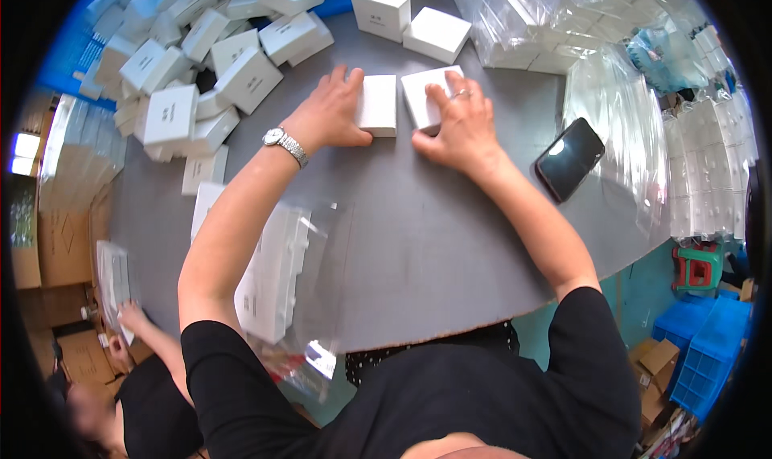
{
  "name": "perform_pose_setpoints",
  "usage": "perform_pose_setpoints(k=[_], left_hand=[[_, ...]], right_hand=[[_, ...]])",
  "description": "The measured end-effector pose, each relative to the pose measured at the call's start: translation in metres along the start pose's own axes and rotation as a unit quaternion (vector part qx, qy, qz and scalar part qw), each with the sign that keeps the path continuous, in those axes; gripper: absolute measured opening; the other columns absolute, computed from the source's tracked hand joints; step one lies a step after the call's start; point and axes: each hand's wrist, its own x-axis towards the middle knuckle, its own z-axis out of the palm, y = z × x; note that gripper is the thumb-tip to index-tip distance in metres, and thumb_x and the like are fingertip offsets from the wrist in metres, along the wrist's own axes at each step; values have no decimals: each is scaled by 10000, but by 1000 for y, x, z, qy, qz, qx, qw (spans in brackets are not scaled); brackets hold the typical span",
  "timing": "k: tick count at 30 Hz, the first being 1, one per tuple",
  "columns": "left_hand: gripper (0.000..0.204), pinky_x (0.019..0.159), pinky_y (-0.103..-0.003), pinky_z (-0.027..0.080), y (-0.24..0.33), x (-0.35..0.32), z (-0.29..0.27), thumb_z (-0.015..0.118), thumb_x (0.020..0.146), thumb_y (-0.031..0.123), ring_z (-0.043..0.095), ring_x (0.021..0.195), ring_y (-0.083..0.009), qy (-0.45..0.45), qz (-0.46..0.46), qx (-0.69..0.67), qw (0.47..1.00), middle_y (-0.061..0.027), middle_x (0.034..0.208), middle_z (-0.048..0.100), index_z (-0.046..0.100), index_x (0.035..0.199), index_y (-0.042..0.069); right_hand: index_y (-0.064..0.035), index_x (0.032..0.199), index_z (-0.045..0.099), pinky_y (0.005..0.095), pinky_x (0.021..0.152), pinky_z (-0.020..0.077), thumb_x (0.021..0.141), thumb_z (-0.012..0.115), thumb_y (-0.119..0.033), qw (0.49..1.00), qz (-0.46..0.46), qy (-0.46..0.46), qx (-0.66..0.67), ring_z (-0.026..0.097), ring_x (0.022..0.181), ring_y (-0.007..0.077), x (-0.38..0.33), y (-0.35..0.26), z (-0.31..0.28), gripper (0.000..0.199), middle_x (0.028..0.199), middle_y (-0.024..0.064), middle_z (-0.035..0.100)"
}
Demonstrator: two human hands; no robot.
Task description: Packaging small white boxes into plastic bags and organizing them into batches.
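Two small white boxes stand side by side on the grey table, a narrow gap between them. My left hand [328, 113], with a watch on its wrist, grips the left white box [379, 104] from its left side, thumb at the near edge. Around the right white box [420, 91], which sits slightly turned, my right hand [465, 128] closes with its fingers over the top and right side; a ring shows on one finger. Just beyond are two more white boxes, one upright [381, 14] and one lying tilted [437, 34].
A heap of white boxes [249, 81] spreads at the far left by a blue crate [68, 57]. Plastic-wrapped boxes [269, 274] lie beside my left forearm. At right are a phone [569, 159] and wrapped stacks [708, 161]. A co-worker's hand [133, 318] shows at lower left.
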Motion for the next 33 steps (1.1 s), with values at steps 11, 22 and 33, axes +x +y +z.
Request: perform_pose_setpoints(k=[11,22,33], left_hand=[[1114,997,-415,485,115,-107,20,934,523,447,551,1166,-437,-2,-118,-209,971,-335,1219,483,333,1280,-107],[776,1074,-470,311,190,-325,-2,835,644,188,358,1269,-376,273,-251,45,928,-153,1380,440,502,1335,77],[117,586,-268,482,164,-397,46,703,833,12,572,606,-126,463,-374,-27,803,-39,722,612,697,950,22]], right_hand=[[-191,1126,623,476,979,425,593,754,-326,972,-93,145,160,486,1176,382,-87,-28,-71,565,1295,214,467],[-138,1203,488,549,982,438,600,861,-387,983,-113,91,112,414,1246,472,-132,-42,-50,751,1369,253,363],[-96,1184,500,482,1036,397,569,846,-278,667,-284,-286,627,393,1318,306,-146,-140,-39,729,1436,155,382]])
